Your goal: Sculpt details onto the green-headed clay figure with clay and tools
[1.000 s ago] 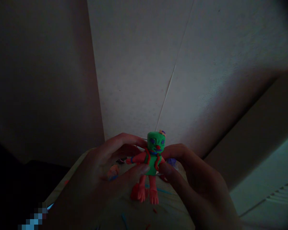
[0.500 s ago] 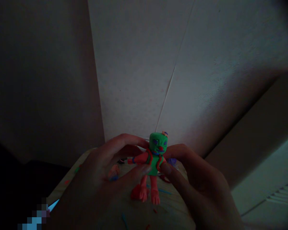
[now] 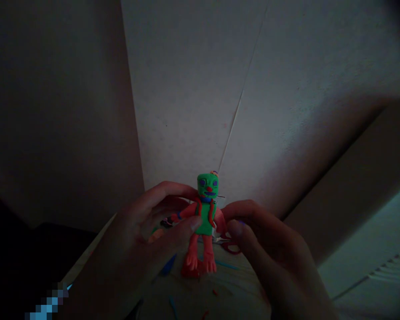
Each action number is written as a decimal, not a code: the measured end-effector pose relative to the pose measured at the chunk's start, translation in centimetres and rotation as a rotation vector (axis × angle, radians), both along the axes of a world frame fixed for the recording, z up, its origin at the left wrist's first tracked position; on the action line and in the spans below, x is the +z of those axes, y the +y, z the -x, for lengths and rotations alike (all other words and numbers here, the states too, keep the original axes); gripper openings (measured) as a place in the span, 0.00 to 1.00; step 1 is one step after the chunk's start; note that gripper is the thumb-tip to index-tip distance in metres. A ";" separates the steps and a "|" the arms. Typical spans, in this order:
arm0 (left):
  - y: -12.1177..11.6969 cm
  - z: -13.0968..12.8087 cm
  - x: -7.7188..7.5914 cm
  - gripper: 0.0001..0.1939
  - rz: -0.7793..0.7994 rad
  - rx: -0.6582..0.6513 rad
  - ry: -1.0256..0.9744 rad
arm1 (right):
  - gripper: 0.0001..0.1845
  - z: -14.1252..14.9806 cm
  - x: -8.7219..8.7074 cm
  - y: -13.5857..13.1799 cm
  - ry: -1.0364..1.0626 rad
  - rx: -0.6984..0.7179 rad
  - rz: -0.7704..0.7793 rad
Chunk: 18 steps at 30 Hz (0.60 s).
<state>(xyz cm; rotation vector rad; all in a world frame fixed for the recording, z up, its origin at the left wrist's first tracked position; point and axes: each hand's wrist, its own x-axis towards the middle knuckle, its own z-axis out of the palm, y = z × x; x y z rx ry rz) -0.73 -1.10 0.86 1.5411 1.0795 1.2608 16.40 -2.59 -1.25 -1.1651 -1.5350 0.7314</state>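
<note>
A small clay figure (image 3: pixel 205 218) with a green square head, green torso and orange arms and legs stands upright at the centre bottom of the dim view. My left hand (image 3: pixel 143 249) grips it round the torso, thumb in front and fingers curled behind its back. My right hand (image 3: pixel 270 253) is at the figure's right side, with thumb and forefinger pinched together by its arm. What they pinch is too dark to make out.
A light table surface (image 3: pixel 193 298) below the hands carries scattered bits of blue and red clay and a red lump (image 3: pixel 188 272) at the figure's feet. Pale wall panels (image 3: pixel 253 89) rise behind. A dark shape fills the lower left.
The figure has shifted slightly left and up and now faces straight at the camera. My right fingers have drawn back a little from its torso to its side.
</note>
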 end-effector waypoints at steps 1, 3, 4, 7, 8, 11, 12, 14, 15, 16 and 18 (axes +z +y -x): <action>0.0 0.0 0.0 0.09 0.005 -0.008 0.000 | 0.13 0.3 0.0 0.0 0.022 -0.012 0.015; -0.1 -0.1 0.1 0.08 0.011 -0.018 -0.005 | 0.12 0.8 0.0 0.0 0.062 -0.039 0.034; -0.1 -0.1 0.1 0.08 0.010 -0.018 -0.009 | 0.12 0.9 -0.1 0.0 0.074 -0.049 0.034; -0.3 -0.1 0.2 0.07 0.008 -0.023 -0.004 | 0.11 1.1 -0.2 -0.1 0.070 -0.056 0.015; -0.3 -0.1 0.2 0.07 0.006 -0.027 -0.002 | 0.12 1.1 -0.2 -0.1 0.067 -0.061 0.010; -0.3 0.0 0.2 0.06 0.004 -0.035 0.000 | 0.12 1.0 -0.2 -0.1 0.069 -0.066 0.008; -0.3 0.0 0.1 0.07 0.003 -0.028 -0.005 | 0.12 1.0 -0.2 -0.1 0.071 -0.065 0.009; -0.3 -0.1 0.1 0.08 0.002 -0.014 -0.014 | 0.11 0.9 -0.1 -0.1 0.072 -0.059 0.010; -0.3 -0.1 0.1 0.08 0.005 -0.006 -0.016 | 0.10 0.9 -0.1 -0.1 0.068 -0.054 0.010; -0.4 -0.1 0.2 0.09 0.013 0.001 -0.012 | 0.10 0.9 0.0 0.0 0.059 -0.048 0.010; -0.4 -0.1 0.3 0.10 0.033 0.004 0.004 | 0.10 0.8 0.1 0.0 0.032 -0.039 0.009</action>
